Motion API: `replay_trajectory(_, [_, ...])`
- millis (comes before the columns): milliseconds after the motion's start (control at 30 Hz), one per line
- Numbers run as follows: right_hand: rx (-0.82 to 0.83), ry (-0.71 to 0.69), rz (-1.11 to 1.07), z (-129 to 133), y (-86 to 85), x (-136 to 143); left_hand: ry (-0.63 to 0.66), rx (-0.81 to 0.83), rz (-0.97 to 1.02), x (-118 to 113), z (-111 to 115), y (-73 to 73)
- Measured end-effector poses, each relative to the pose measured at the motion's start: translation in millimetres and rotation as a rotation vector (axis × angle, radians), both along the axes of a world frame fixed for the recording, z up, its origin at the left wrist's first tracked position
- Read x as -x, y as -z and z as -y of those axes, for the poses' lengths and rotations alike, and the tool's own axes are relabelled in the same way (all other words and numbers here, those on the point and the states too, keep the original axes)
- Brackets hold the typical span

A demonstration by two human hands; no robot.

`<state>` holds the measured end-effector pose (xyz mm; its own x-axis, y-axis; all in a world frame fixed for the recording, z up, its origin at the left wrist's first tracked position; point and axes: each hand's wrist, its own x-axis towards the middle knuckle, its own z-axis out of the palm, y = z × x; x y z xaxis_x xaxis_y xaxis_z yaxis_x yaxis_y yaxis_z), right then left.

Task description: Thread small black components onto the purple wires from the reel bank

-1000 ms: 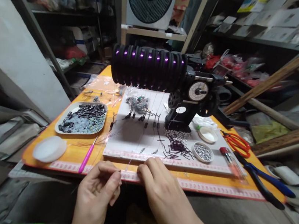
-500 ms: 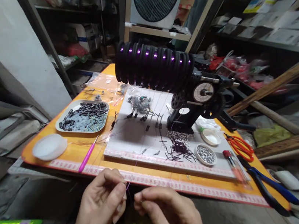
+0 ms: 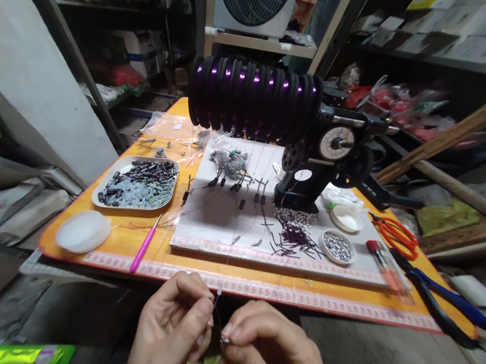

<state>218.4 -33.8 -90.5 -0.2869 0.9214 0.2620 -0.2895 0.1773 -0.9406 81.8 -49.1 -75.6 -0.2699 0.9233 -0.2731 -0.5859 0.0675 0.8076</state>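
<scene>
In the head view, my left hand (image 3: 174, 332) pinches a thin purple line (image 3: 217, 300) between thumb and forefinger, just past the table's near edge. To its right, my right hand (image 3: 276, 349) has thumb and fingertips closed on a small shiny metal piece (image 3: 225, 340), too small to name. A dark stretch of the line runs between the two hands. Beyond the hands, the line rises toward a black machine (image 3: 254, 99) wound with purple line on a ribbed drum. Loose dark short tubes (image 3: 296, 237) lie on the white board (image 3: 213, 232).
A tray of small black, white and greenish parts (image 3: 107, 202) is at left, beside a white lid (image 3: 83, 232) and a pink-handled needle tool (image 3: 144, 249). At right are a dish of metal bits (image 3: 337, 247), orange-handled scissors (image 3: 398, 237) and blue-handled pliers (image 3: 448, 298). A measuring tape (image 3: 264, 290) edges the table.
My right hand has turned slightly and the shiny metal piece now shows at its fingertips. My left hand has shifted a little to the right. The view has tilted slightly downward.
</scene>
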Motion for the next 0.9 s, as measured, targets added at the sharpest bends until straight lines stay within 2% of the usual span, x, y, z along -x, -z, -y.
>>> replay_trajectory(233, [0.050,-0.009,-0.023,0,-0.1,2,0.020,0.012,0.001,0,0,-0.2])
replay_trajectory(467, [0.258,0.118,-0.132,5,-4.9,12,0.045,0.032,0.018,0,0,-0.5])
replay_trajectory(567, [0.225,0.092,-0.119,4,-4.8,9,0.057,0.028,0.027,0,0,-0.8])
replay_trajectory(733, [0.059,-0.042,-0.050,1,-1.6,-2,0.071,0.022,0.039,1,0,0.6])
replay_trajectory(900, [0.033,-0.057,-0.033,1,1.5,-4,0.073,0.018,0.040,2,-1,1.9])
